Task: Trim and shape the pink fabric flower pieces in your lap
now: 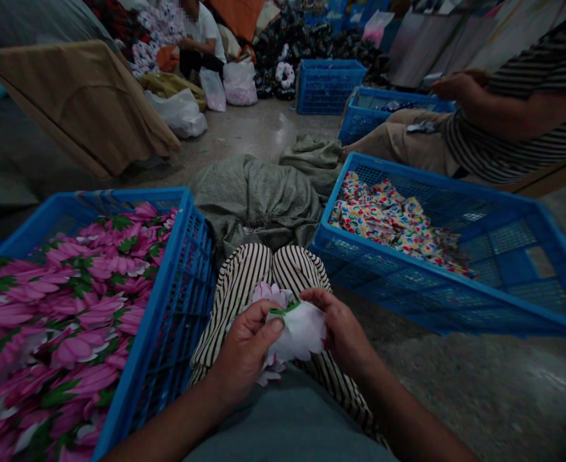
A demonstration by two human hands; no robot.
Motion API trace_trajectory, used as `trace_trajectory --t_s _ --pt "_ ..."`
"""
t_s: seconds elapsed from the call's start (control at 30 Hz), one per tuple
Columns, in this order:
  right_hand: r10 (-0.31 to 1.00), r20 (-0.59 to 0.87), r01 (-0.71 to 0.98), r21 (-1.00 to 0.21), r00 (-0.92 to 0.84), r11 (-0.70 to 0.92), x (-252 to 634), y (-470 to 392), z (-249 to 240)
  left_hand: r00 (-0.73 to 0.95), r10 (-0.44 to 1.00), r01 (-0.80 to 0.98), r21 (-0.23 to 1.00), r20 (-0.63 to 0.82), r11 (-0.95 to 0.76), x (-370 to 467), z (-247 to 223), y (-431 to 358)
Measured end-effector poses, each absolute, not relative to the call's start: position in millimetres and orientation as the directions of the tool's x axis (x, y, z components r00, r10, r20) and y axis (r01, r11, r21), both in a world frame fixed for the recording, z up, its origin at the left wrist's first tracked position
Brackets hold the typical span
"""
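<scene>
Over my lap I hold a white fabric flower piece (300,333) with scalloped, pink-tinged petal edges and a green strip along its top. My left hand (247,350) is closed, its thumb and fingers pinching the left end near the green strip. At the other end, my right hand (343,327) has its fingers bent around the edge, and part of its grip is hidden behind the fabric. Another pink-edged petal piece (271,294) lies on my striped trousers (239,276), partly covered by the held one.
On the left stands a blue crate (187,218) full of pink and green fabric flowers (95,289). To the right, another blue crate (437,276) holds colourful printed pieces (393,215). Grey-green sacking (258,192) lies ahead. A person in a striped shirt (518,128) sits at right; another sits farther back.
</scene>
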State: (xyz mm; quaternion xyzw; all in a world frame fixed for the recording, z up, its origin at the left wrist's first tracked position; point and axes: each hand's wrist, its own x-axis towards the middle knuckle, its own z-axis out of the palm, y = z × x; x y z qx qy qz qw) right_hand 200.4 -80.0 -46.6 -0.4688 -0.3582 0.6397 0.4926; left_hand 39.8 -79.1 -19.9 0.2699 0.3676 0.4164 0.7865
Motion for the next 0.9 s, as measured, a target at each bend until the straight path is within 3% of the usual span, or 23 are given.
trace_trajectory --t_s 0.07,0.17,0.27,0.33,0.4,0.5,0.63,0.77,0.9 --pt "0.957 -0.260 -0.233 -0.930 -0.126 -0.283 200 -82 -44 0.375 0.855 -0.471 0.720 -0.358 0.509 39 -19 -75" --pt "0.990 -0.121 -0.009 -0.992 -0.074 -0.122 200 -83 -32 0.428 0.836 -0.407 0.752 -0.345 0.519 32 -13 -66" --pt "0.985 0.023 0.196 -0.979 -0.168 0.057 199 -82 -20 0.463 0.822 -0.120 0.896 -0.331 0.429 25 -5 -58" --pt "0.976 0.046 0.224 -0.970 -0.213 0.094 198 -81 -18 0.462 0.829 0.098 0.948 -0.314 0.304 23 -1 -55" --pt "0.984 0.019 0.170 -0.984 -0.178 0.049 199 -79 -20 0.428 0.852 0.155 0.953 -0.301 0.258 25 -2 -56" --pt "0.998 -0.056 -0.014 -0.998 -0.034 -0.057 205 -77 -31 0.335 0.872 -0.045 0.919 -0.355 0.392 31 -8 -60" --pt "0.988 -0.148 -0.235 -0.963 0.054 -0.131 213 -76 -44 0.302 0.846 -0.334 0.782 -0.439 0.526 38 -15 -63" --pt "0.974 -0.220 -0.416 -0.892 0.059 -0.176 213 -73 -46 0.297 0.832 -0.437 0.708 -0.469 0.555 40 -12 -62" --pt "0.985 -0.175 -0.443 -0.882 -0.007 -0.160 210 -68 -42 0.312 0.817 -0.451 0.681 -0.485 0.577 41 -7 -63"
